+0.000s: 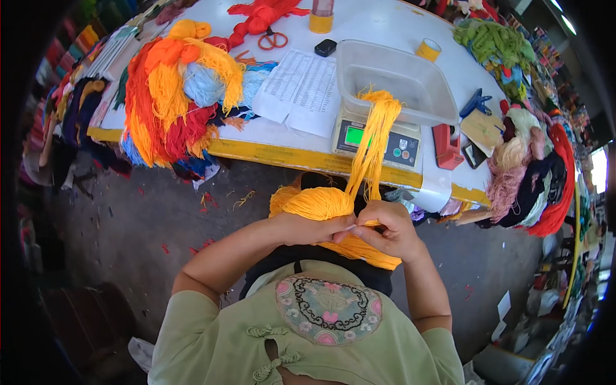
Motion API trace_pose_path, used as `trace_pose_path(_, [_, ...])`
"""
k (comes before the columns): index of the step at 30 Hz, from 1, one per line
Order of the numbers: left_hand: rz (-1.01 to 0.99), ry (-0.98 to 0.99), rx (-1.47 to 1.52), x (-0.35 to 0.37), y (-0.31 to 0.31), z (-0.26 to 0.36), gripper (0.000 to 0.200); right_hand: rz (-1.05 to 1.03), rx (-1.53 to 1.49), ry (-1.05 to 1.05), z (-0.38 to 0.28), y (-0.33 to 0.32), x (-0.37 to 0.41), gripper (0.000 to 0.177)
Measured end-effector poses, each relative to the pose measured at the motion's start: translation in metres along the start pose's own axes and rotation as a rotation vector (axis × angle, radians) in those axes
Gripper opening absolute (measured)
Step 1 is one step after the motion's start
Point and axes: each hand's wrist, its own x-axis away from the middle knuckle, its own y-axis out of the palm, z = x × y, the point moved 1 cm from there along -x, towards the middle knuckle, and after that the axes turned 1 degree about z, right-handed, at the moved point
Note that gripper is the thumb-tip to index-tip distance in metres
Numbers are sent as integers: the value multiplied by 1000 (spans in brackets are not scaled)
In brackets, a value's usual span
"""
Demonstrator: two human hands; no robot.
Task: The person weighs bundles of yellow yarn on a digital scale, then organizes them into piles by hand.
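Note:
A thick hank of yellow yarn (317,204) lies across my lap. Loose yellow strands (371,151) run from it up over the front of a digital scale (412,142) and into the clear plastic bin (443,114) on top of the scale. My left hand (308,229) is closed at the hank's near side, its fingertips pinching yarn. Against it, fingertip to fingertip, my right hand (391,228) is curled with a few yellow strands between thumb and fingers. Something small and pale shows where the fingertips meet; I cannot make it out.
On the white table, printed sheets (298,90) lie left of the scale, with orange-handled scissors (273,40) and a black device (326,47) behind. Multicoloured yarn (173,96) hangs over the left edge. A red stapler-like tool (447,146), blue clip (476,102) and more yarn (552,173) are right.

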Motion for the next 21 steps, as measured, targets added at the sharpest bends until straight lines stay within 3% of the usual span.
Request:
trace_pose_path(1, [-36,-6,60,-2,1,-4,28,31,19,4,2,2,2,21])
trace_pose_path(7, [383,670,-325,-5,7,-12,20,316,-5,133,11,17,12,28])
trace_pose_path(10, [447,330,-144,1,11,-3,14,340,56,104,11,19,12,36])
trace_pose_path(13, [429,415,87,-5,12,-8,13,326,170,79,4,16,8,43])
trace_pose_path(16, [509,649,-379,-2,4,-5,11,293,236,101,0,10,9,43])
trace_pose_path(19, [539,759,-362,-1,-4,-11,12,203,417,101,4,-9,17,38])
trace_pose_path(21, [545,732,-329,3,-19,-21,13,177,621,77,5,-27,25,32])
